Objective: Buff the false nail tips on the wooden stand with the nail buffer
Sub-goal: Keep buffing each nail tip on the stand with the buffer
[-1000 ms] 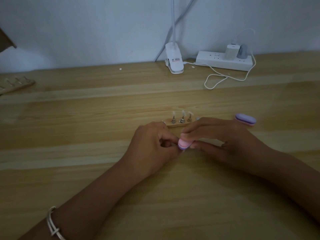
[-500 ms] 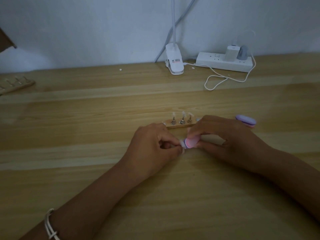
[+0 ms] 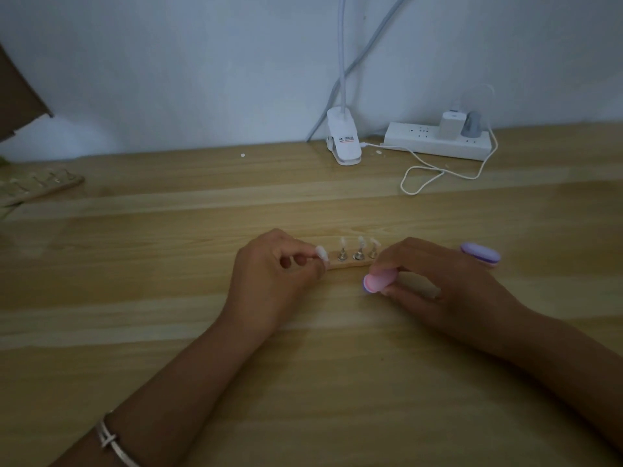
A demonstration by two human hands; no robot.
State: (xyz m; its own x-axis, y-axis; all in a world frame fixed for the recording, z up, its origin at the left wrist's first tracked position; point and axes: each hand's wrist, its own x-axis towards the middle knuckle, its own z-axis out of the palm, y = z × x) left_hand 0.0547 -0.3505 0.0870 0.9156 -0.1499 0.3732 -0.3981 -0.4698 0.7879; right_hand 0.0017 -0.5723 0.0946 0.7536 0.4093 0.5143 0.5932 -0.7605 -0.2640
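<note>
Small label on white plastic lamp clip [image 3: 344,143] at far edge of desk [image 3: 303,382]; print too small to read. Against half a second ago: hands parted, no longer meeting at mid-desk. Pinched in left hand [image 3: 269,281], between thumb and fingertips: one pale glossy nail tip [image 3: 321,252], at left end of wooden stand [image 3: 347,263]. Gripped in right hand [image 3: 438,284], fingers curled round it: rounded pink nail buffer [image 3: 377,281], just nearside of stand's right end. Three more tips upright on metal pegs [image 3: 358,255]. Oval purple buffer [image 3: 480,254] lying right of stand.
</note>
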